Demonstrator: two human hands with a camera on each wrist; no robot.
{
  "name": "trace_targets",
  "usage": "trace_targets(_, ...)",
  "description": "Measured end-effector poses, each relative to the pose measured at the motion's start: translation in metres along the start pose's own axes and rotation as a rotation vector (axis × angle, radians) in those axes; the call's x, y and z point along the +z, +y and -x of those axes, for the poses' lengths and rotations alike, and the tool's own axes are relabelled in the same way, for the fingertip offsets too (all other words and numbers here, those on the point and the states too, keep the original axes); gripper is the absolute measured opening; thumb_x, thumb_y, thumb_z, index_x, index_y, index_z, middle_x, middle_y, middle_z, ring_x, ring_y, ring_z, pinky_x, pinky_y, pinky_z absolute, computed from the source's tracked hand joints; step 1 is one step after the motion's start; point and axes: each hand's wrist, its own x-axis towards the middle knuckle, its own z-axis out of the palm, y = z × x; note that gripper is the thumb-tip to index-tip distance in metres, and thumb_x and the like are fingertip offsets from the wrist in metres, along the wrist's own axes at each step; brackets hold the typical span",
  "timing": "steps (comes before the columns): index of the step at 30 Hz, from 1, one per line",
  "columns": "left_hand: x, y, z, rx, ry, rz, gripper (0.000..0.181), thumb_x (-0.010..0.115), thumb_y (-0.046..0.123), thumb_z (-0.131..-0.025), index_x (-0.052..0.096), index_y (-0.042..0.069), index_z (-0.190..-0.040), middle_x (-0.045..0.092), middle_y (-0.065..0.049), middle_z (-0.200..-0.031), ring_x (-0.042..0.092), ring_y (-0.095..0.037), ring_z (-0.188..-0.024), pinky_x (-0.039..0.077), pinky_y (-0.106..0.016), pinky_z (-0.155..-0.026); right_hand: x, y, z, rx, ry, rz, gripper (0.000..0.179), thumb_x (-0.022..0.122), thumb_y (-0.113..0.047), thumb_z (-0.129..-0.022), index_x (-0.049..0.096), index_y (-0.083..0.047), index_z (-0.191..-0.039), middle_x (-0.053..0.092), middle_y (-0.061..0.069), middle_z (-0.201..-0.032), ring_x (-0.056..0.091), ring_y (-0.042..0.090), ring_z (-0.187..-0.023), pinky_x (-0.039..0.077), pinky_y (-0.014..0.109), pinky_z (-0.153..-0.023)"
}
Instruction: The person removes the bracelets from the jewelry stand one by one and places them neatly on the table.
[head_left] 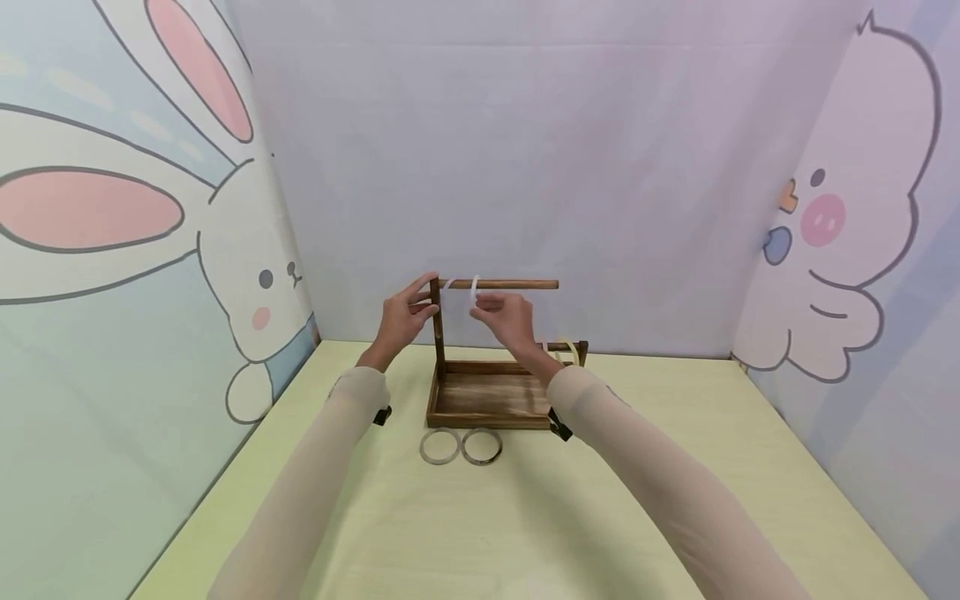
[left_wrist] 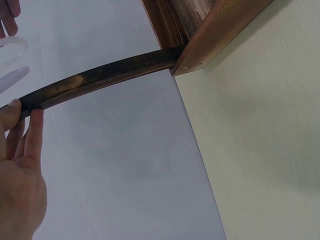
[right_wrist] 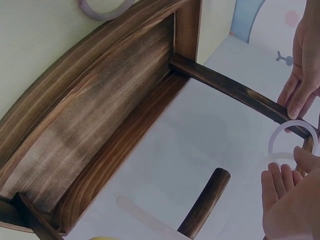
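Observation:
A dark wooden jewellery stand point(head_left: 491, 421) has a tray base, a tall upright post point(head_left: 438, 337) at the left and a horizontal rod point(head_left: 528, 284) reaching right from its top. My left hand point(head_left: 403, 318) grips the upper post between thumb and fingers. With thumb and fingertips, my right hand point(head_left: 508, 318) pinches a white bangle point(head_left: 475, 287) that is around the rod. Closer to the post, a pale lavender bangle point(head_left: 448, 283) hangs on the same rod; in the right wrist view a lavender ring point(right_wrist: 271, 145) shows above the right fingertips.
Two greyish bangles, one plain point(head_left: 439, 463) and one with a dark patch point(head_left: 482, 463), lie side by side on the pale yellow table point(head_left: 450, 533) before the tray. A lower bar at the stand's right carries a yellow bangle point(head_left: 574, 353), partly behind my right forearm. Cartoon-printed cloth walls surround the table.

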Motion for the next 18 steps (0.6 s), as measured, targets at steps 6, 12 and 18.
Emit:
trace_targets(6,0.0002,0.0013,0.0002,-0.011,0.0,0.0,0.064,0.071,-0.005,-0.095,0.057,0.022,-0.151,0.062,-0.018,-0.143,0.068,-0.036,-0.12,0.06,-0.04,-0.097,0.0032,-0.0034,-0.0023,-0.008,0.017,0.006,0.034,0.082,-0.022,-0.093,0.077,-0.003,-0.121,0.079,0.01,-0.109,0.077,0.022,-0.099,0.064,0.041,-0.089)
trace_targets(12,-0.0007,0.0022,0.0014,-0.014,-0.005,-0.005,0.066,0.07,-0.005,-0.096,0.056,0.026,-0.152,0.061,-0.017,-0.144,0.068,-0.034,-0.12,0.061,-0.04,-0.097,0.0063,-0.004,-0.0026,-0.014,0.039,0.047,0.034,0.083,-0.026,-0.092,0.078,-0.004,-0.119,0.079,0.009,-0.107,0.076,0.022,-0.099,0.063,0.041,-0.088)
trace_targets(18,-0.0006,0.0016,0.0011,-0.022,-0.006,0.001,0.066,0.071,-0.005,-0.096,0.056,0.027,-0.152,0.061,-0.017,-0.145,0.068,-0.034,-0.121,0.061,-0.04,-0.098,0.009,-0.0064,-0.0021,-0.016,0.07,0.046,0.029,0.084,-0.025,-0.091,0.08,-0.009,-0.115,0.08,0.008,-0.105,0.076,0.021,-0.097,0.062,0.043,-0.088)
